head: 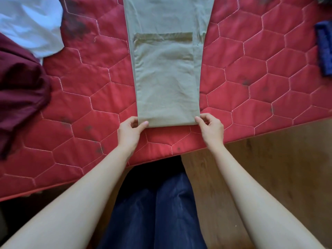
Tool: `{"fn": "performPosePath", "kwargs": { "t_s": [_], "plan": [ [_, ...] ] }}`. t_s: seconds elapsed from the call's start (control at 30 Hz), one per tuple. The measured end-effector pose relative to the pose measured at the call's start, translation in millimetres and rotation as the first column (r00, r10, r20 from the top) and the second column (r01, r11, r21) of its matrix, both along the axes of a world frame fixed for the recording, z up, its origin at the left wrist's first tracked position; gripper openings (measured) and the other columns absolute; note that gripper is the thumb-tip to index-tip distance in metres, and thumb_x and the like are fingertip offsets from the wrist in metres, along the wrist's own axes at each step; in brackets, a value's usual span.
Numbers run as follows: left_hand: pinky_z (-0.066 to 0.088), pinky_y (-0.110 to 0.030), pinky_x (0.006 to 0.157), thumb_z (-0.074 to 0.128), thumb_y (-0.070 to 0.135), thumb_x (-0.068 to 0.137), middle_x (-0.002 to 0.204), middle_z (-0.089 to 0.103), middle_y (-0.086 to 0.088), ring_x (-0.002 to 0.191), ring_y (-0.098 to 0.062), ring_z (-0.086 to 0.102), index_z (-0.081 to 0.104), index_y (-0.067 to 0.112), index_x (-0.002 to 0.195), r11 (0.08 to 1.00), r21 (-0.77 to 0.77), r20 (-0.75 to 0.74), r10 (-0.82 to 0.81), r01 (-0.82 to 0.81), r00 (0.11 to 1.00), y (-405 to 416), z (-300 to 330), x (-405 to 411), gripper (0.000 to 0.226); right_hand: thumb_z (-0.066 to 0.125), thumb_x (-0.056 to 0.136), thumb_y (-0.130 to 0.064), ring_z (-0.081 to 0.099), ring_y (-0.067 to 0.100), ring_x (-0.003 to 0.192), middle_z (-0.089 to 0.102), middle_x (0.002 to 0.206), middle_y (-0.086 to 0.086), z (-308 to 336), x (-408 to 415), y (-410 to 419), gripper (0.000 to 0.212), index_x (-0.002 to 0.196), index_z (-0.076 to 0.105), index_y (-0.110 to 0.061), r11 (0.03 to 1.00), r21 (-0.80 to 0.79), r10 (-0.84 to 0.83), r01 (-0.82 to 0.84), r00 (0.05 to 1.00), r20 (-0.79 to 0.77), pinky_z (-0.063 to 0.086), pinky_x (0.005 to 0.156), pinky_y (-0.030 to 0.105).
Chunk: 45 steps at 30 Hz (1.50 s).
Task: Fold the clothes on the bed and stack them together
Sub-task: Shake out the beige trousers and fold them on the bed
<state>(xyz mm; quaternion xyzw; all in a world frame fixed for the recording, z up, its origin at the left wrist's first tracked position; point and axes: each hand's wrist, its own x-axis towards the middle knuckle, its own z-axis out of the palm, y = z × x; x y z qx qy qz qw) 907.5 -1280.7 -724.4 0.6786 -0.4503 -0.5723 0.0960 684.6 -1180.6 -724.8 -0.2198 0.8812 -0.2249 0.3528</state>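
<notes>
closest to the camera are the person's legs in dark blue jeans [156, 209], standing on a wooden floor [269, 168] right up against the edge of the bed [71, 108]. the bed has a red quilted cover stitched in big hexagons, with a few dark smudgy spots here and there.

both bare forearms reach forward over the bed edge. the left hand [129, 131] has its grip closed on the near left corner of the khaki trousers [165, 78], thumb on top and fingers curled under the hem. the right hand [211, 127] does the same on the near right corner, pinching the cloth between thumb and fingertips. the near end of the trousers sits just inside the bed edge.

the trousers lie flat and long, running straight away from the person up the middle of the bed, legs laid one over the other, a patch pocket showing about halfway up.

further off on the left there's a crumpled maroon garment [21, 90], and beyond it a white garment [30, 24] bunched at the far left corner. over at the right edge sits a dark blue cloth [325, 49], well apart from the trousers.
</notes>
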Motion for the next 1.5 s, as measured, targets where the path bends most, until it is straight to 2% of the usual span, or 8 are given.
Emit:
{"fn": "performPosePath", "kwargs": {
  "t_s": [0.3, 0.43, 0.57, 0.7, 1.0, 1.23, 1.4, 1.5],
  "plan": [
    [0.044, -0.036, 0.096, 0.064, 0.035, 0.087, 0.113, 0.065, 0.003, 0.107, -0.017, 0.057, 0.060, 0.023, 0.119, 0.958, -0.218, 0.293, -0.119, 0.187, 0.949, -35.0, 5.3, -13.8, 0.034, 0.061, 0.091, -0.032, 0.052, 0.021, 0.111, 0.061, 0.116, 0.000, 4.2, -2.2, -42.5, 0.035, 0.123, 0.061, -0.017, 0.989, -0.057, 0.118, -0.136, 0.963, -0.244, 0.038, 0.091, 0.031],
    [0.033, -0.041, 0.106, 0.052, 0.012, 0.088, 0.142, 0.046, -0.013, 0.135, -0.030, 0.039, 0.048, 0.006, 0.137, 0.581, -0.520, 0.574, -0.305, 0.626, 0.760, -73.9, 0.4, -45.5, 0.049, 0.050, 0.098, -0.023, 0.029, 0.030, 0.141, 0.036, 0.150, 0.016, -6.8, -4.3, -99.8, 0.051, 0.144, 0.038, -0.004, 0.866, -0.041, 0.435, -0.499, 0.789, -0.434, 0.022, 0.117, 0.036],
    [0.011, -0.047, 0.119, 0.040, 0.017, 0.097, 0.158, 0.023, -0.014, 0.148, -0.030, 0.015, 0.029, 0.005, 0.149, 0.316, -0.407, 0.691, -0.507, 0.857, 0.515, -102.1, -26.8, -91.3, 0.055, 0.034, 0.102, -0.028, 0.011, 0.026, 0.149, 0.019, 0.160, 0.010, -36.3, -1.0, -157.0, 0.052, 0.151, 0.027, -0.013, 0.723, 0.106, 0.633, -0.682, 0.593, -0.497, 0.006, 0.120, 0.049],
    [-0.002, -0.043, 0.119, 0.027, 0.039, 0.103, 0.162, 0.003, -0.009, 0.150, -0.025, 0.001, 0.011, 0.014, 0.154, 0.342, -0.321, 0.742, -0.489, 0.883, 0.459, -143.5, -66.6, -113.4, 0.060, 0.024, 0.101, -0.042, 0.003, 0.019, 0.150, 0.008, 0.162, 0.002, -67.8, -28.5, -195.0, 0.056, 0.154, 0.015, -0.024, 0.645, 0.277, 0.716, -0.712, 0.438, -0.544, -0.001, 0.118, 0.055],
    [-0.002, -0.041, 0.120, 0.022, 0.036, 0.101, 0.161, 0.009, -0.016, 0.149, -0.026, 0.006, 0.012, 0.008, 0.154, 0.432, -0.396, 0.768, -0.328, 0.810, 0.550, -154.4, -66.9, -121.9, 0.060, 0.019, 0.102, -0.041, 0.000, 0.021, 0.150, 0.002, 0.162, 0.009, -61.9, -48.2, -212.8, 0.058, 0.155, 0.006, -0.021, 0.879, 0.252, 0.470, -0.404, 0.654, -0.592, -0.003, 0.119, 0.051],
    [0.002, -0.047, 0.119, 0.027, 0.029, 0.099, 0.160, 0.014, -0.015, 0.149, -0.028, 0.011, 0.021, 0.005, 0.152, 0.382, -0.336, 0.742, -0.456, 0.861, 0.492, -45.0, -48.8, -83.5, 0.058, 0.030, 0.102, -0.029, 0.007, 0.024, 0.149, 0.012, 0.161, 0.011, -44.2, 28.0, -129.6, 0.053, 0.153, 0.021, -0.018, 0.879, 0.061, 0.439, -0.472, 0.754, -0.489, 0.003, 0.119, 0.052],
    [0.008, -0.051, 0.119, 0.025, 0.033, 0.100, 0.160, 0.013, -0.009, 0.148, -0.023, 0.009, 0.020, 0.011, 0.153, 0.461, -0.331, 0.731, -0.426, 0.824, 0.532, -6.0, -54.8, -31.2, 0.058, 0.027, 0.103, -0.038, 0.012, 0.023, 0.149, 0.016, 0.160, 0.008, -61.9, 39.6, -48.8, 0.054, 0.153, 0.022, -0.020, 0.798, 0.218, 0.578, -0.562, 0.611, -0.540, 0.008, 0.119, 0.052],
    [0.012, -0.054, 0.118, 0.025, 0.033, 0.099, 0.161, 0.013, -0.008, 0.148, -0.026, 0.012, 0.020, 0.009, 0.153, 0.442, -0.338, 0.728, -0.437, 0.831, 0.529, 1.9, -57.1, -5.8, 0.059, 0.026, 0.102, -0.038, 0.013, 0.023, 0.149, 0.017, 0.160, 0.009, -61.4, 23.7, -22.4, 0.056, 0.154, 0.019, -0.016, 0.861, 0.248, 0.503, -0.444, 0.670, -0.546, 0.013, 0.118, 0.054]
  ]
}}
